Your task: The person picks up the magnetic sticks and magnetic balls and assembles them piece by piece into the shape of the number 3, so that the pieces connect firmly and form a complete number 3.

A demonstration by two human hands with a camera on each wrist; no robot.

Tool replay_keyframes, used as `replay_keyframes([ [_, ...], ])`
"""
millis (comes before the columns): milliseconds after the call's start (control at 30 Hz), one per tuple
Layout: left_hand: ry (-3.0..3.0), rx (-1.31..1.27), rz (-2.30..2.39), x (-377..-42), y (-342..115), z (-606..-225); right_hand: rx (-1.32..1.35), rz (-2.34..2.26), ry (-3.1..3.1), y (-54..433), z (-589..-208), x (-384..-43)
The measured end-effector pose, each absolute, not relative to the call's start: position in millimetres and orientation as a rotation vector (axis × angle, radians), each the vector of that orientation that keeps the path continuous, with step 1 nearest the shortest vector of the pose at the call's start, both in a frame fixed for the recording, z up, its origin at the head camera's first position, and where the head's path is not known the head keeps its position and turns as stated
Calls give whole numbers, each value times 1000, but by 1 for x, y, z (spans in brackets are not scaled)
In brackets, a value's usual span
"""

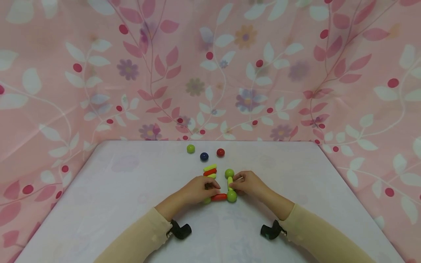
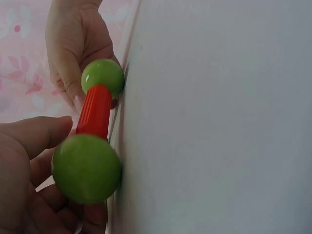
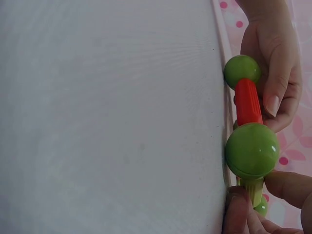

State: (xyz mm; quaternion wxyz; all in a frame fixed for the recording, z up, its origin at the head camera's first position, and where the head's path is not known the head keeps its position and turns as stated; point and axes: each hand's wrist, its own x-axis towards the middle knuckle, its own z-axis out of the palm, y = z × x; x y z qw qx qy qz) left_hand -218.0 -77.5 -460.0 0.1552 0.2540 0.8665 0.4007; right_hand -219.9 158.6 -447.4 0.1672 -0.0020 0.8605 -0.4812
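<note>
A ball-and-stick toy lies on the table: a red rod (image 1: 219,197) joins two green balls, the left one partly hidden by my left hand (image 1: 199,190) and the right ball (image 1: 231,196) in plain sight. From that right ball a yellow-green rod (image 1: 230,183) runs back to a further green ball (image 1: 229,173). Thumb and fingers of my right hand (image 1: 249,183) pinch this yellow-green rod, as the right wrist view shows. Around the near green ball (image 2: 86,168), my left fingers curve loosely, the thumb beside the red rod; no grip is visible.
Just behind my left hand lie loose rods, among them a red rod (image 1: 209,171) and a yellow-green rod (image 1: 210,167). Farther back sit a green ball (image 1: 190,148), a dark blue ball (image 1: 204,156) and a red ball (image 1: 220,152). Flowered cloth hangs behind the white table (image 1: 148,160).
</note>
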Motion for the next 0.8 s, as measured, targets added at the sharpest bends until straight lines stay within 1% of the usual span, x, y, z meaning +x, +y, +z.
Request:
replay_keyframes([
  [500, 2625, 630, 1229, -237, -86, -455, -1, -1366, 2434, 159, -447, -220],
  [800, 2730, 551, 1127, -243, -82, -454, -10, -1378, 2416, 161, -447, -220],
])
